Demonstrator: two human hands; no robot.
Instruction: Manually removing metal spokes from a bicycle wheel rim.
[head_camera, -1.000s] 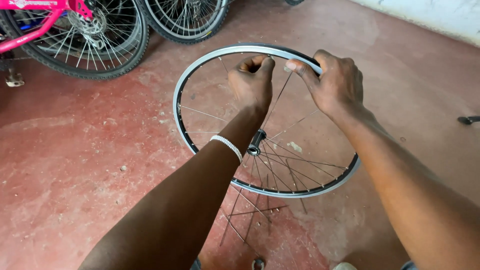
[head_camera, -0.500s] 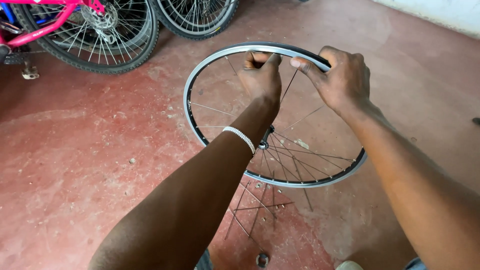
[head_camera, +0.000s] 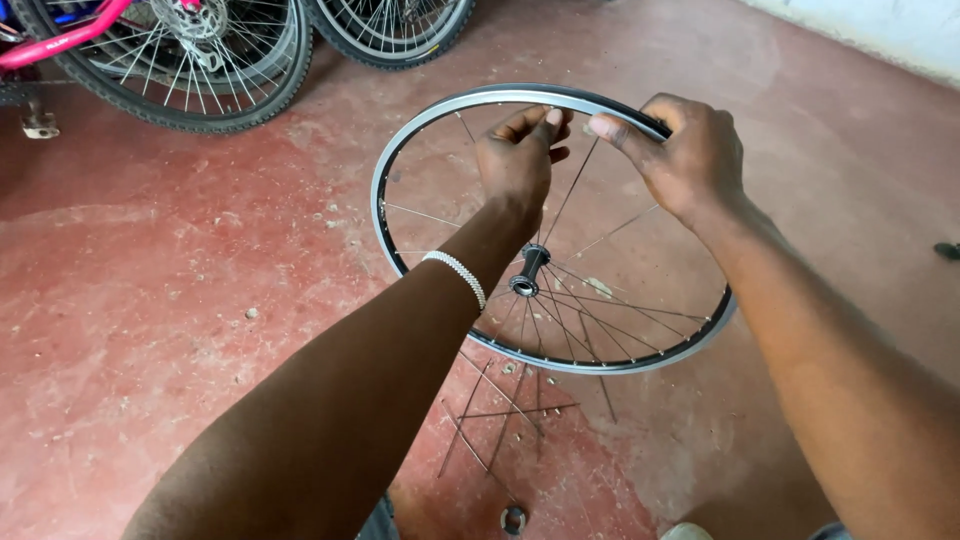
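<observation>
The left hand (head_camera: 517, 157) reached inside the far arc of a bare bicycle rim (head_camera: 420, 130), its fingertips pinched together close to the rim's inner face, seemingly on the outer end of a spoke (head_camera: 568, 190); what exactly they gripped was too small to tell. The right hand (head_camera: 685, 150) clasped the top of the rim just beside it, fingers curled over the edge. A beaded bracelet (head_camera: 457, 274) circled the left wrist. The step in hand looked like fitting a spoke end into the rim, which would call for fine fingertip work while the other hand kept the rim steady. The wheel stood tilted, its low edge near the red floor (head_camera: 150, 290), its hub (head_camera: 528, 270) facing the wearer; that spoke ran from the hub up and slightly right toward the hands. Loose spokes (head_camera: 505, 405) lay on the floor below the rim. Tyred bicycle wheels (head_camera: 200, 60) stood well apart at upper left.
</observation>
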